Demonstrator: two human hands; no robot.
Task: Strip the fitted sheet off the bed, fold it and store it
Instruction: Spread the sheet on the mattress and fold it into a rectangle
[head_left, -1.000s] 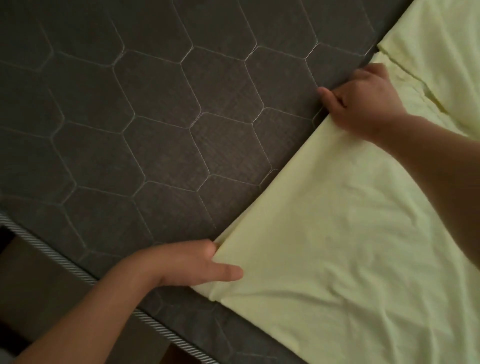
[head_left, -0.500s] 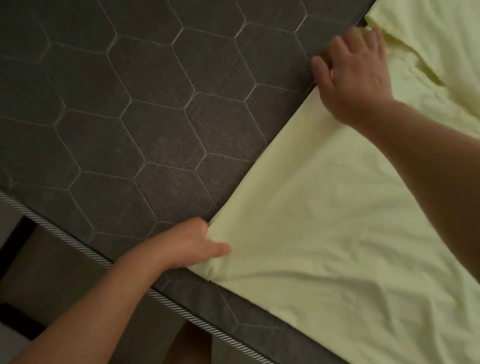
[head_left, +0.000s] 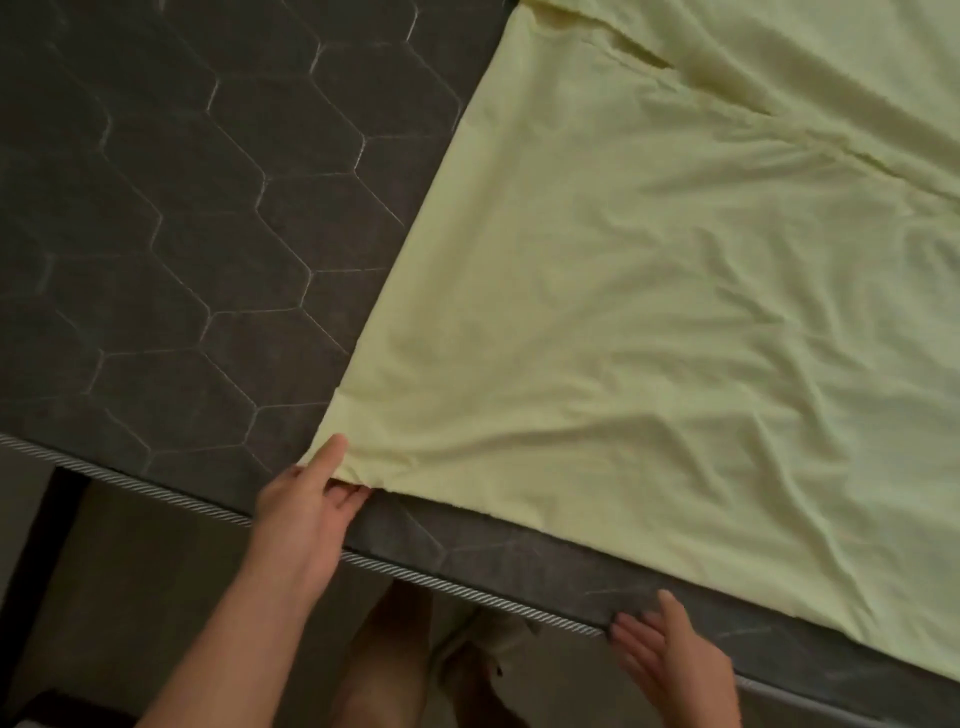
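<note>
At 6 o'clock, mattress (head_left: 182, 234) edge: left hand (head_left: 306, 501), fingers (head_left: 352, 501) pinching yellow fitted sheet (head_left: 649, 312) corner. At 5 o'clock: right hand (head_left: 670, 657), fingers straight.

I read the widest open lane across the bare mattress (head_left: 182, 234), 9 to 12 o'clock: flat quilting a hand could sweep over freely. From 1 to 5 o'clock the sheet (head_left: 675, 312) covers the surface, creased, with a raised fold (head_left: 639, 52) at 1 o'clock. The striped piping (head_left: 171, 499) marks the mattress edge, running from 9 toward 5 o'clock. Below it, 7 to 8 o'clock drops open beside the bed. At 6 o'clock the person's legs (head_left: 395, 649) narrow that gap. The left hand (head_left: 306, 504) pinching the sheet corner and the flat-fingered right hand (head_left: 670, 654) at 5 o'clock both occupy the edge.
</note>
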